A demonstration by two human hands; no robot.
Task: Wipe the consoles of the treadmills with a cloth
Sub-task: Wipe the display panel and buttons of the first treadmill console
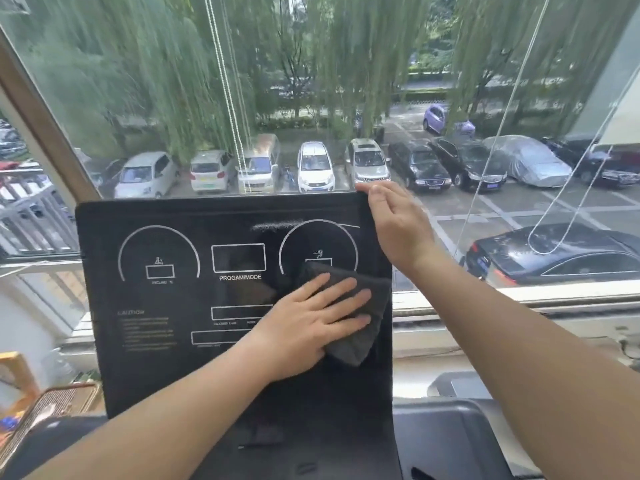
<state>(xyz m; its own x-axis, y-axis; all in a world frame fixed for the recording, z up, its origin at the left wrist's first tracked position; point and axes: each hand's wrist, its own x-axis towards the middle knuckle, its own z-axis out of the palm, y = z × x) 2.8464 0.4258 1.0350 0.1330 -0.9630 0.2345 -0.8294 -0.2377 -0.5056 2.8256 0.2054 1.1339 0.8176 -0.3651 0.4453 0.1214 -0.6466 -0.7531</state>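
**Mid-wipe on the console's right side**

The left hand (311, 317) lies flat with straight fingers, pressing a folded dark grey cloth (375, 299) against the black console (166, 358), just below the right-hand dial ring (287, 237). The right hand (391, 223) curls its fingers over the console's upper right corner, apparently steadying the panel.

The wiping seems under way, not finished: a pale smear (277, 225) sits near the top edge (above where the cloth is now). The next stroke probably calls for sliding the cloth up over it, then left across the panel.

Counted: two hands, one cloth, one console, two dial rings, one smear.
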